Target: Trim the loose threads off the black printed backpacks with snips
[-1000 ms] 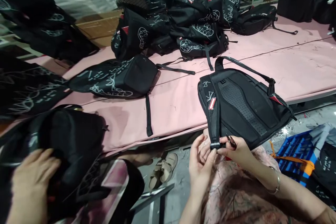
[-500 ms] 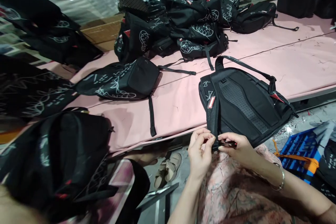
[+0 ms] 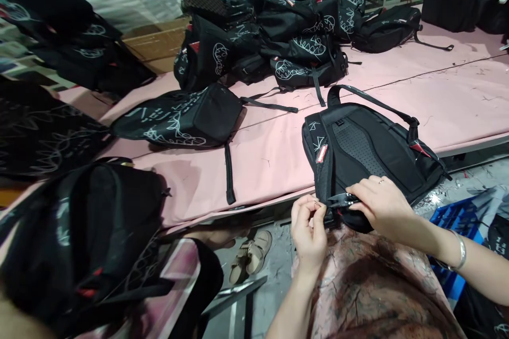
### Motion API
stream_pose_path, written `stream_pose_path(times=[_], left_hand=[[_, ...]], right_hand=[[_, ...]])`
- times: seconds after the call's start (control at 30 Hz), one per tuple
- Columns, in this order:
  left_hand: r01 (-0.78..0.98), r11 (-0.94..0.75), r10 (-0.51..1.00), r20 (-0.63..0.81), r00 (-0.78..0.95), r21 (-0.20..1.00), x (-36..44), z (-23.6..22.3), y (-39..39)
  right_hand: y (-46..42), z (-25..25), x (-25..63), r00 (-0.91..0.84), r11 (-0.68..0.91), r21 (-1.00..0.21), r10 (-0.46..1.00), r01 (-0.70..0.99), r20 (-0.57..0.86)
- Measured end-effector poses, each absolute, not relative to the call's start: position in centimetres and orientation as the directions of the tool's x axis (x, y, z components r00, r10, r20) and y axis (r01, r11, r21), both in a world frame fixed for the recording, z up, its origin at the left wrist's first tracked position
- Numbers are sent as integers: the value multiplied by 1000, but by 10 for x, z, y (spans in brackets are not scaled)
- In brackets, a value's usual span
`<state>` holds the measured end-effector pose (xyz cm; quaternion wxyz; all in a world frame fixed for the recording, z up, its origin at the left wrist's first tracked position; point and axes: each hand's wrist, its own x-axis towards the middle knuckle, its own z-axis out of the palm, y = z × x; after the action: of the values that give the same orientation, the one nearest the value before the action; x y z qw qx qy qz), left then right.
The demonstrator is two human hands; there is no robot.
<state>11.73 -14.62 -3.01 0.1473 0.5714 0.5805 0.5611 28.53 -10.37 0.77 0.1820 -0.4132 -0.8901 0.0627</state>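
Observation:
A black backpack (image 3: 382, 153) lies back panel up over the near table edge, partly on my lap. Its near shoulder strap (image 3: 325, 177) runs down toward my fingers. My left hand (image 3: 308, 222) pinches the strap's lower end beside the pack's corner. In my right hand (image 3: 382, 204) is a small pair of thread snips (image 3: 341, 200), gripped with the blades pointing left. The blade tips are close to my left fingertips and the strap. Any thread between them is too fine to make out.
The pink-covered table (image 3: 270, 169) bears a pile of black backpacks (image 3: 278, 37) and a single backpack (image 3: 178, 122) left of centre. At left, another person's hand (image 3: 19, 307) is beside a backpack (image 3: 107, 222). A blue crate (image 3: 449, 217) stands on the floor at right.
My right hand has risen and turned palm down, bringing the snips' blades into view above the strap end. My left hand keeps its pinch, almost unmoved.

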Motion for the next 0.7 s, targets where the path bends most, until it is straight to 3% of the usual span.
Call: stream_pose_path(times=[0.1, 0.23, 0.47, 0.7], left_hand=[[519, -288, 832, 479, -280, 804, 120, -33, -147], [525, -298, 836, 483, -260, 797, 122, -37, -146], [270, -149, 866, 258, -429, 951, 122, -46, -146], [298, -182, 841, 305, -447, 937, 125, -48, -147]], right_hand=[[-104, 14, 283, -636, 683, -192, 728, 705, 255], [-105, 19, 280, -633, 665, -187, 746, 723, 207], [-99, 11, 282, -616, 635, -273, 771, 723, 162], [-98, 18, 270, -669, 680, -240, 731, 693, 139]])
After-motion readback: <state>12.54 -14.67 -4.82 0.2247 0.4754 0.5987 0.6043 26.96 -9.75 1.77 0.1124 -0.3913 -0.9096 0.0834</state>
